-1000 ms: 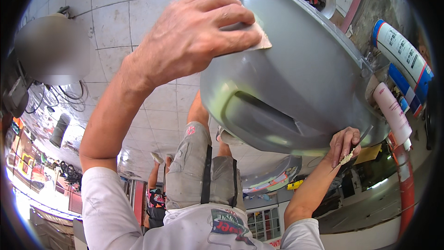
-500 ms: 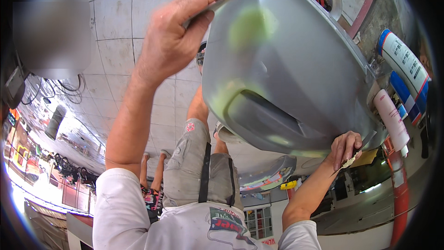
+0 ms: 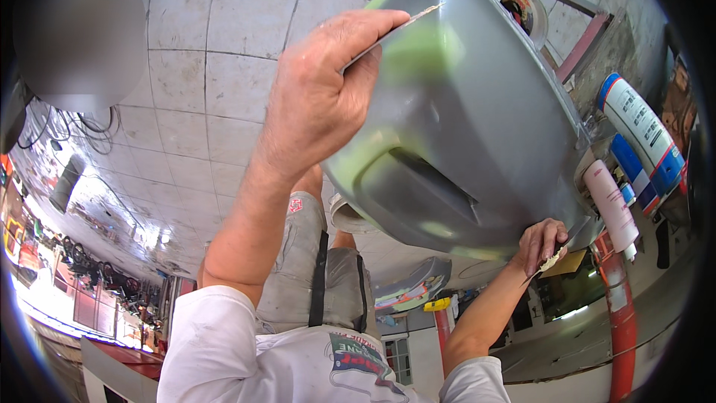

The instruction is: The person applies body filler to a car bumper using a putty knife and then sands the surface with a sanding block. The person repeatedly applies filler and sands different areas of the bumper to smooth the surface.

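A grey car bumper (image 3: 492,119) takes up the middle and right. Smooth green filler patches mark it, one (image 3: 425,52) near its upper left end and another round a slot-shaped recess. My left hand (image 3: 324,89) pinches a thin flat filler spreader (image 3: 425,15), its edge coated with pale putty. That edge lies over the bumper beside the upper patch; whether it touches, I cannot tell. By the bumper's lower right edge, my right hand (image 3: 543,246) is closed on a thin putty plate (image 3: 531,277) with a lump of yellowish putty (image 3: 552,260) on it.
Beyond the bumper stands a white bucket (image 3: 531,15) beside a metal frame (image 3: 585,45). Cartridge-like tubes, one white and blue (image 3: 643,130) and one pink (image 3: 611,201), lie at the right. Another container (image 3: 347,216) stands under the bumper. Cables (image 3: 93,123) lie on the tiled floor at left.
My left hand with the spreader has moved right, from the bumper's left edge to over its surface near the upper green patch. My right hand keeps the putty plate; the whole view has shifted slightly.
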Available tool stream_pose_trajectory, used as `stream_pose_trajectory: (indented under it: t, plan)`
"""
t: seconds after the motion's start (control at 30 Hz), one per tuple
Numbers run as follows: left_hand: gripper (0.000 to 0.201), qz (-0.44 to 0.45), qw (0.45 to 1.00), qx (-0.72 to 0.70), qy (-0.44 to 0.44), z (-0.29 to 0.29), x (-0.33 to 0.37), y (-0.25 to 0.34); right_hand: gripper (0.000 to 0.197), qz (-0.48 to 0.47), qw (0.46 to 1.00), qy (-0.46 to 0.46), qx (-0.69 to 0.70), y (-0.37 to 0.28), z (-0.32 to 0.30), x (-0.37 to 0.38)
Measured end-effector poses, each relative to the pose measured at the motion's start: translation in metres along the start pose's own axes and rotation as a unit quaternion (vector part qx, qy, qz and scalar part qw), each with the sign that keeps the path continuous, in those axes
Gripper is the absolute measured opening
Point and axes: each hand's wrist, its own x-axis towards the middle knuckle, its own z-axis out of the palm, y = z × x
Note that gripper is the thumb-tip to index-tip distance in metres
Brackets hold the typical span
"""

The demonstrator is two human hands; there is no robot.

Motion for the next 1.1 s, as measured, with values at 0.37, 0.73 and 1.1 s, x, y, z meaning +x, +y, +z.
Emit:
stream_pose_trajectory:
  t: [0.37, 0.73, 1.1]
  plan:
    - [0.037, -0.09, 0.994, -0.04, -0.043, -0.032, -0.031, -0.02, 0.043, 0.012, 1.0, 0.013, -0.006, -0.002, 0.002, -0.004]
    - [0.041, 0.217, 0.973, 0.082, -0.007, 0.021, 0.013, -0.034, 0.044, 0.018, 1.0, 0.005, -0.004, -0.001, 0.002, -0.001]
    - [0.037, 0.255, 0.942, 0.212, -0.059, -0.008, 0.009, -0.065, 0.051, 0.03, 0.999, -0.014, 0.003, -0.002, 0.001, 0.001]
